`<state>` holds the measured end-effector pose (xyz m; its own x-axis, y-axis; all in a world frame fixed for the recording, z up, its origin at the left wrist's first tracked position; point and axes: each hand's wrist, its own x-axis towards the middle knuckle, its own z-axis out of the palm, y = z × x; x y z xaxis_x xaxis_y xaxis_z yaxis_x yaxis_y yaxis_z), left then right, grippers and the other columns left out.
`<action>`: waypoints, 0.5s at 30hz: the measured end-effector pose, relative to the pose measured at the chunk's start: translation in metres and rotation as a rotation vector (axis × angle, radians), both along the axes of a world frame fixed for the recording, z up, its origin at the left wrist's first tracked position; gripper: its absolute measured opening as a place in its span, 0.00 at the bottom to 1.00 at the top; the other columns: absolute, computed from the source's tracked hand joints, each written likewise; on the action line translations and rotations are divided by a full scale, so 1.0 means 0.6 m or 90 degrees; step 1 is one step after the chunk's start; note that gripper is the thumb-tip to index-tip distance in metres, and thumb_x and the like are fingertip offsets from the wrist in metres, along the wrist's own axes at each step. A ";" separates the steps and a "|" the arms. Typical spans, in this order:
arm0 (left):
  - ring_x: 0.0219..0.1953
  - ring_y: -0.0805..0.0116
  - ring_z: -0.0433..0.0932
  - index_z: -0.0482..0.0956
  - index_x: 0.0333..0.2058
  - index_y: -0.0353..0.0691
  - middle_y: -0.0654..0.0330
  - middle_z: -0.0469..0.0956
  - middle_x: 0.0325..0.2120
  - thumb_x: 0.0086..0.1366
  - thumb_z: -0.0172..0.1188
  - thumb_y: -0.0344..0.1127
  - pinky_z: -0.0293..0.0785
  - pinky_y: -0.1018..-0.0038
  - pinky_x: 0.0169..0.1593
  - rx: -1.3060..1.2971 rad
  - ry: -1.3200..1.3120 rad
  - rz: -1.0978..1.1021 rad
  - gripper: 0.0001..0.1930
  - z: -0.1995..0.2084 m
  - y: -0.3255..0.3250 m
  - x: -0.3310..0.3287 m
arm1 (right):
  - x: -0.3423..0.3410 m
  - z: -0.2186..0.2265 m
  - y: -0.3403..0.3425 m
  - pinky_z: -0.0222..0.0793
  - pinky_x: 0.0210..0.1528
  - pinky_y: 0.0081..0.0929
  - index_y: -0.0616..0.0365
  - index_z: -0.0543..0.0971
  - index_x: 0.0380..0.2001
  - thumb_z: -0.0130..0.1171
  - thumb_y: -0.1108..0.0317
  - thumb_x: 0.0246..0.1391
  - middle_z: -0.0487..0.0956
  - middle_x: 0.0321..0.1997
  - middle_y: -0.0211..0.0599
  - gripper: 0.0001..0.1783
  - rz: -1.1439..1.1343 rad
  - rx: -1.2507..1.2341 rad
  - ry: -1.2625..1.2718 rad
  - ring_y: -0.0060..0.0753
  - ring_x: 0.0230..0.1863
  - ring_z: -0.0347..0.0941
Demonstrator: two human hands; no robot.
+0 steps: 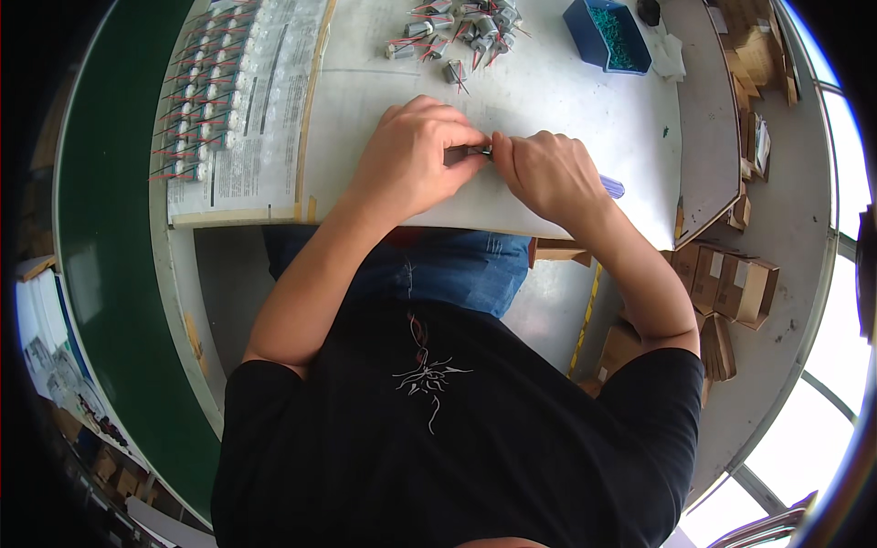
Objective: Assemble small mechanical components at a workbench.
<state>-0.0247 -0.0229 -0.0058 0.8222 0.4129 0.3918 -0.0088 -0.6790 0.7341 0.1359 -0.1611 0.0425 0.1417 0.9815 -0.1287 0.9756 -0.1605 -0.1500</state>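
Note:
Close together over the white worktable [365, 192], both my hands have their fingertips nearly meeting. My left hand [416, 151] is closed in a pinch around something small and dark, mostly hidden by the fingers. Thumb against curled fingers, my right hand [548, 173] is closed at the other side of that small piece; what it grips does not show. A purple-blue handle [612, 187] sticks out beside the right wrist, and I cannot tell whether it is held or lying there. Just beyond the hands stands a small grey motor [456, 71] with red and dark wires.
Several loose grey motors [484, 36] lie in a pile at the far side. On a printed sheet [265, 164] at the left, wired motors [196, 114] stand in rows. A blue bin [587, 41] holds small green pieces [617, 41]. Cardboard boxes [731, 283] are at the right.

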 end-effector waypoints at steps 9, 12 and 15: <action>0.44 0.55 0.83 0.91 0.38 0.38 0.57 0.87 0.37 0.55 0.76 0.32 0.79 0.61 0.51 0.013 0.007 0.008 0.11 0.004 -0.003 0.002 | 0.006 -0.016 0.004 0.71 0.17 0.45 0.55 0.81 0.19 0.50 0.58 0.74 0.78 0.15 0.44 0.27 0.001 0.071 -0.098 0.53 0.15 0.75; 0.47 0.56 0.82 0.92 0.38 0.42 0.59 0.88 0.38 0.56 0.75 0.35 0.77 0.61 0.54 0.007 0.023 0.009 0.10 -0.002 -0.005 -0.001 | 0.020 -0.012 0.004 0.72 0.18 0.46 0.55 0.82 0.21 0.50 0.58 0.74 0.79 0.17 0.45 0.26 0.019 0.091 -0.049 0.54 0.17 0.76; 0.47 0.57 0.82 0.92 0.38 0.42 0.59 0.88 0.38 0.56 0.75 0.36 0.77 0.61 0.54 0.003 0.025 0.005 0.11 0.001 -0.002 -0.001 | 0.028 -0.006 0.002 0.73 0.20 0.48 0.56 0.83 0.23 0.50 0.59 0.74 0.80 0.19 0.46 0.24 0.048 0.046 0.022 0.56 0.19 0.78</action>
<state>-0.0250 -0.0240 -0.0054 0.8335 0.4182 0.3611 0.0259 -0.6824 0.7305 0.1529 -0.1599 0.0388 0.0639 0.9961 -0.0610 0.9785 -0.0745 -0.1921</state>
